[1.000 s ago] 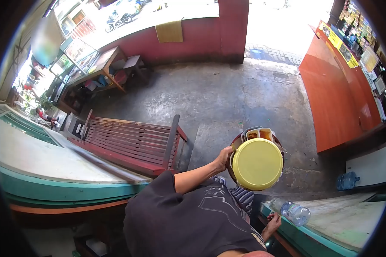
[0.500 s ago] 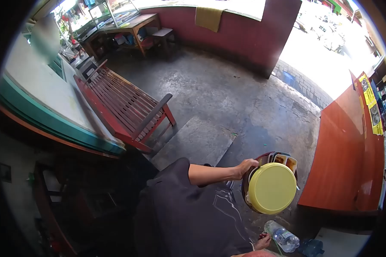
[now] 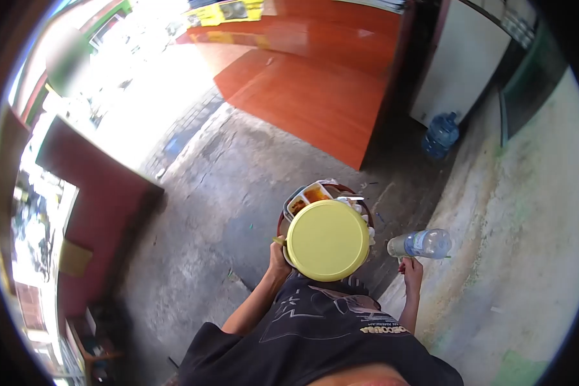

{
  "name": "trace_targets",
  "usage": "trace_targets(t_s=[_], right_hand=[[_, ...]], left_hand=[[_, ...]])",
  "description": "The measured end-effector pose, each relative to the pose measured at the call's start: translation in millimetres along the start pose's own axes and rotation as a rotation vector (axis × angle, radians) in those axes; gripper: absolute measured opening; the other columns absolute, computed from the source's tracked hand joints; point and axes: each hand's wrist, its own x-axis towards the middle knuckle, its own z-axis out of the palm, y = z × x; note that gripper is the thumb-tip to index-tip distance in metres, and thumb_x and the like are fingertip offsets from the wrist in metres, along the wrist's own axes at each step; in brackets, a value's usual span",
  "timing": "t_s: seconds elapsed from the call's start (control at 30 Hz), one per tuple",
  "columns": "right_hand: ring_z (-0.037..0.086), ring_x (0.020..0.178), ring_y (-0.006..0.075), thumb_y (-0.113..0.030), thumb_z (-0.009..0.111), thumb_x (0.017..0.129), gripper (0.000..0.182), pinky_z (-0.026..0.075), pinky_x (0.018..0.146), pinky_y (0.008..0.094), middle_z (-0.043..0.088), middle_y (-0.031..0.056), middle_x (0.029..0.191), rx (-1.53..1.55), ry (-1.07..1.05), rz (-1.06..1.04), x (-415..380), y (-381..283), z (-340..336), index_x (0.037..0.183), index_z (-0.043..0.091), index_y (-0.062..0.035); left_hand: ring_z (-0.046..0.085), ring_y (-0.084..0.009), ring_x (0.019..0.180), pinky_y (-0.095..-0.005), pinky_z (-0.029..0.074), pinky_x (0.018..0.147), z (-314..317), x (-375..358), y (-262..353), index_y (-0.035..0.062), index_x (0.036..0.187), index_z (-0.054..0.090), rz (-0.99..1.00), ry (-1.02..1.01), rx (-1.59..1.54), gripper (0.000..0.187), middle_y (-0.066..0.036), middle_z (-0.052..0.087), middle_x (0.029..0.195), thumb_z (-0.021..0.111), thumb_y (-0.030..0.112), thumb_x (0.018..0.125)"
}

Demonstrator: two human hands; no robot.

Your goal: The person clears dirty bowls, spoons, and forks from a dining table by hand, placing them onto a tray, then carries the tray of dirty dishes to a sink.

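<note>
Tray [image 3: 280,223]: we see the left hand [image 3: 278,258] gripping its rim beside a round yellow lid [image 3: 328,240], while the right hand [image 3: 412,271], fingers curled, holds a clear bottle [image 3: 429,244].

A round yellow container [image 3: 328,240] fronts a sauce-filled white dish [image 3: 316,192] on a brown-rimmed tray [image 3: 280,225]; right, a clear bottle [image 3: 432,244] tilts sideways.

Orange counter [image 3: 315,83] ahead of us

We see yellow signs [image 3: 228,11] along its top. Past its right end we spot a blue jug [image 3: 440,137] near a white panel [image 3: 458,58]. On our left, a cloth [image 3: 76,258] hangs on a maroon wall [image 3: 103,212].
</note>
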Motion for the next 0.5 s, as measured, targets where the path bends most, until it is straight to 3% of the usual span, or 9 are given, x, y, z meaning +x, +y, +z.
trace_targets(t_s=[0.1, 0.2, 0.23, 0.37, 0.5], right_hand=[[0.053, 0.052, 0.0106, -0.021, 0.055, 0.083, 0.024, 0.043, 0.050, 0.0242, 0.055, 0.0035, 0.059, 0.033, 0.100, 0.013, 40, 4, -15, 0.069, 0.056, -0.0016], [0.053, 0.052, 0.0109, -0.023, 0.055, 0.083, 0.027, 0.042, 0.050, 0.0263, 0.055, 0.0045, 0.057, 0.002, 0.167, 0.033, 83, 0, -39, 0.067, 0.056, -0.0008], [0.053, 0.051, 0.0119, -0.024, 0.053, 0.083, 0.030, 0.041, 0.051, 0.0285, 0.054, 0.0055, 0.055, -0.108, 0.196, 0.051, 93, -16, -45, 0.065, 0.055, -0.0004], [0.052, 0.051, 0.0118, -0.023, 0.053, 0.082, 0.029, 0.040, 0.051, 0.0284, 0.054, 0.0048, 0.055, -0.022, 0.259, 0.091, 158, -25, -84, 0.063, 0.055, -0.0016], [0.049, 0.051, 0.0095, -0.020, 0.054, 0.081, 0.027, 0.039, 0.050, 0.0258, 0.053, 0.0023, 0.055, -0.029, 0.255, 0.077, 231, -37, -127, 0.059, 0.053, -0.0039]], left_hand=[[0.062, -0.0205, 0.065, -0.0319, 0.051, 0.059, 19, 73, -20, 0.0020, 0.083, 0.060, -0.025, -0.087, 0.170, 0.024, -0.011, 0.063, 0.075, 0.043, 0.020, 0.082], [0.060, -0.0196, 0.061, -0.0310, 0.049, 0.056, 88, 122, -36, 0.0027, 0.079, 0.059, -0.073, -0.090, 0.209, 0.023, -0.010, 0.062, 0.072, 0.043, 0.020, 0.083], [0.062, -0.0206, 0.066, -0.0317, 0.051, 0.059, 105, 137, -43, -0.0003, 0.086, 0.059, -0.125, -0.142, 0.192, 0.027, -0.012, 0.063, 0.078, 0.043, 0.021, 0.084], [0.064, -0.0230, 0.079, -0.0338, 0.053, 0.069, 190, 187, -85, -0.0067, 0.104, 0.056, -0.160, -0.260, 0.148, 0.038, -0.016, 0.063, 0.095, 0.042, 0.023, 0.087], [0.063, -0.0228, 0.080, -0.0333, 0.052, 0.070, 291, 217, -127, -0.0058, 0.105, 0.056, -0.057, -0.284, 0.202, 0.036, -0.016, 0.063, 0.095, 0.040, 0.022, 0.088]])
